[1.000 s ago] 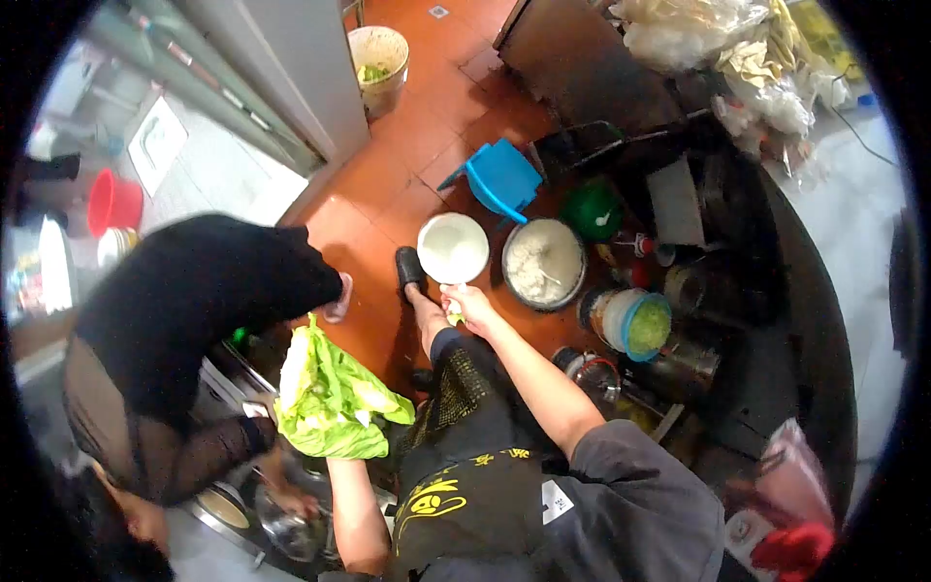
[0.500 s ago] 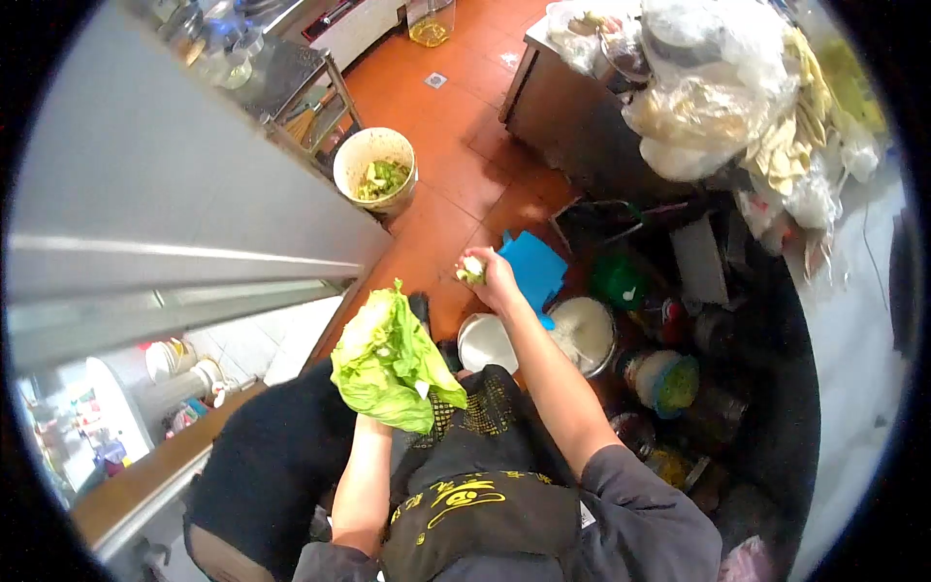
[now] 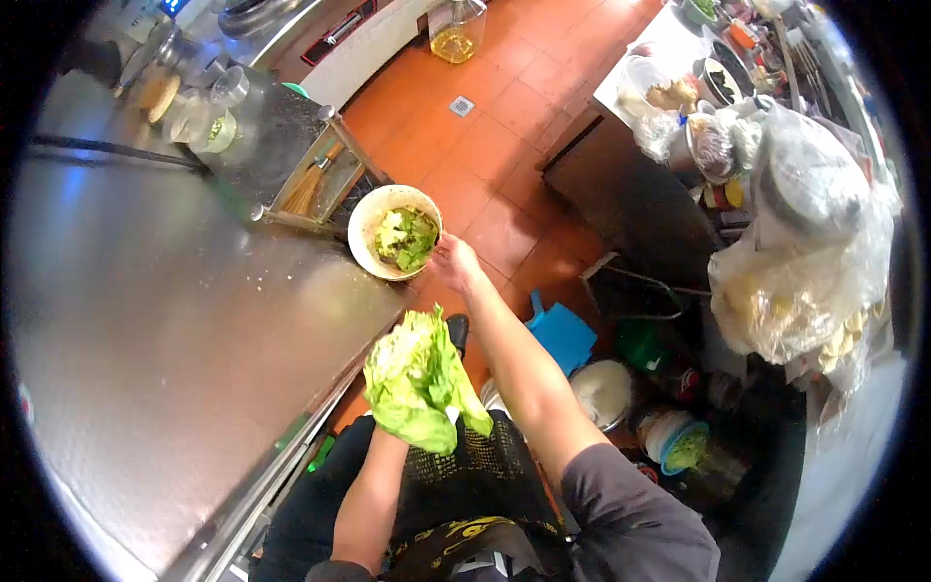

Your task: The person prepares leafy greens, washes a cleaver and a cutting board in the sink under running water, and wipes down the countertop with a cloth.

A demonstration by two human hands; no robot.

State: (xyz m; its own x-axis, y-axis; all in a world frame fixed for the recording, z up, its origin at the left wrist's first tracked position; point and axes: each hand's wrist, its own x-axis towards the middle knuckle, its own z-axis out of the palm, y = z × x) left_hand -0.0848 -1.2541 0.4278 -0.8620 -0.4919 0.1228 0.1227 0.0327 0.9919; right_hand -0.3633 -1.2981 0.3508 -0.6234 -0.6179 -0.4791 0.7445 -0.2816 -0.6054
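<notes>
A loose head of green lettuce (image 3: 417,383) rests on my left hand (image 3: 390,441), held up in front of my apron. Its leaves hide most of the fingers. My right hand (image 3: 453,262) reaches forward to the right rim of a white bucket (image 3: 365,254) on the floor. Its fingers point toward the bucket, partly blurred, and I see no piece between them. Torn lettuce leaves and pale trimmings (image 3: 405,238) lie inside the bucket.
A steel counter (image 3: 184,369) fills the left side. A blue dustpan (image 3: 561,335) lies on the red tiled floor (image 3: 475,160), near several tubs. To the right, plastic bags (image 3: 795,281) hang by a cluttered worktable (image 3: 611,92). A clear container of yellow liquid (image 3: 454,44) stands at the back.
My right hand has moved forward and left to the bucket; the pale green piece it held no longer shows in it. The lettuce stays in my left hand. The view has shifted.
</notes>
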